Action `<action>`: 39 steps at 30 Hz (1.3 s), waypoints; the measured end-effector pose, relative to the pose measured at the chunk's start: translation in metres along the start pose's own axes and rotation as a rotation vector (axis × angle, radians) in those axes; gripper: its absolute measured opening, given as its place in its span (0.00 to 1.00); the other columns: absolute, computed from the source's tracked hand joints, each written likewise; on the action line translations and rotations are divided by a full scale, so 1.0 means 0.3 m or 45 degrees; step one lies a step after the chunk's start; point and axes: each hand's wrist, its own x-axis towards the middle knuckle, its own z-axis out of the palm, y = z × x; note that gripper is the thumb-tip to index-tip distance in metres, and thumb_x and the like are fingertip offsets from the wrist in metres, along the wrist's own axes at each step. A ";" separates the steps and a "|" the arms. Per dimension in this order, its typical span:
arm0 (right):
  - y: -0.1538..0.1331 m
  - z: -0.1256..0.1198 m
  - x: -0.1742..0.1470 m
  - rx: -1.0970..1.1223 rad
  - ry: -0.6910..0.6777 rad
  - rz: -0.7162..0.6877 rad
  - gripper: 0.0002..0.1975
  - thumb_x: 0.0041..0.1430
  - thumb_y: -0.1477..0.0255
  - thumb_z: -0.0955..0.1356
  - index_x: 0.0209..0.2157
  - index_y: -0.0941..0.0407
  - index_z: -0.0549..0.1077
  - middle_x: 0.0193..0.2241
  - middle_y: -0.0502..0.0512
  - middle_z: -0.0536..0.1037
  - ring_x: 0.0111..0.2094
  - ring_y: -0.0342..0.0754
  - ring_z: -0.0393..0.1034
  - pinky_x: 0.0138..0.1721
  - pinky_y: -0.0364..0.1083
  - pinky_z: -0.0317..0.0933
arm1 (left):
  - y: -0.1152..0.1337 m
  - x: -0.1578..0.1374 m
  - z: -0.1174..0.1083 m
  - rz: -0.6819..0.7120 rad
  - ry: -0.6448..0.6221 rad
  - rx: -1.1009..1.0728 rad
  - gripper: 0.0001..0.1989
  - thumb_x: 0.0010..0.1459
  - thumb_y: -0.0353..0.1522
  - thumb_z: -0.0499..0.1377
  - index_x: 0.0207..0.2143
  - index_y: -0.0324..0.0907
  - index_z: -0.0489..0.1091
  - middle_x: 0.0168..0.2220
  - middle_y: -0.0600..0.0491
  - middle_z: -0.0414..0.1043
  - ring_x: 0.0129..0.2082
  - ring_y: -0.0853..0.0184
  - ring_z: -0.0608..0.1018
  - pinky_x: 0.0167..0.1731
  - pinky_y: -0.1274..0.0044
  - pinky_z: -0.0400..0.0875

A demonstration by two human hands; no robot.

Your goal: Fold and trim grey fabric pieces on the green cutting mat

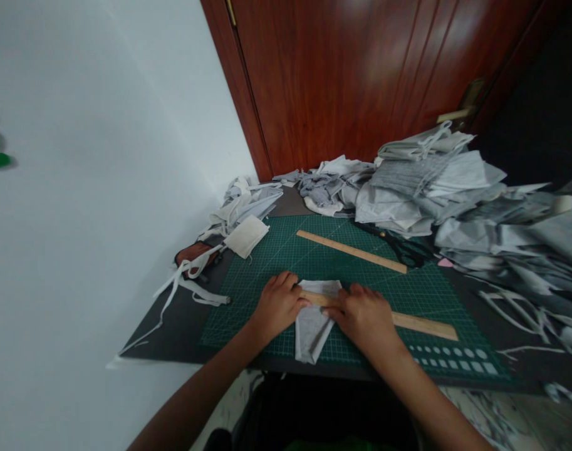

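A light grey fabric piece (310,332), wider at the top and narrowing below, lies on the green cutting mat (248,307). Across it runs a wooden ruler (424,325), its right part reaching out over the mat. My left hand (277,302) is closed at the ruler's left end, with thumb and fingers on the fabric's left edge. My right hand (365,311) grips the ruler at the fabric's right edge, thumb on its near side. The fabric's top edge shows above the ruler, between both hands. Farther back on the mat lies a second wooden ruler (351,250).
Black scissors (403,247) lie at the mat's back right. Grey fabric piles (408,181) cover the table's back and right. At left are a white folded cloth (247,236), white straps (203,292) and a brown item (192,253). A wooden door (342,81) stands behind.
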 end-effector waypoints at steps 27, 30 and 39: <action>0.071 -0.025 0.003 0.200 -0.064 -0.117 0.13 0.68 0.66 0.68 0.52 0.51 0.77 0.37 0.56 0.79 0.37 0.54 0.78 0.38 0.48 0.62 | -0.040 -0.063 0.064 -0.105 0.220 -0.206 0.07 0.58 0.34 0.68 0.39 0.45 0.77 0.42 0.51 0.73 0.44 0.59 0.74 0.45 0.67 0.68; 0.048 -0.003 0.016 0.229 -0.085 -0.243 0.12 0.69 0.67 0.67 0.51 0.50 0.78 0.37 0.55 0.79 0.38 0.53 0.77 0.41 0.47 0.62 | -0.035 -0.067 0.062 -0.087 0.311 -0.221 0.14 0.57 0.32 0.67 0.46 0.43 0.75 0.48 0.48 0.73 0.50 0.56 0.72 0.50 0.64 0.68; 0.059 0.030 0.050 0.056 -0.049 -0.128 0.11 0.69 0.64 0.68 0.46 0.52 0.80 0.35 0.57 0.79 0.37 0.54 0.77 0.38 0.48 0.61 | -0.037 -0.050 0.077 0.052 0.174 -0.353 0.10 0.63 0.29 0.62 0.46 0.45 0.77 0.48 0.52 0.77 0.49 0.61 0.74 0.51 0.66 0.68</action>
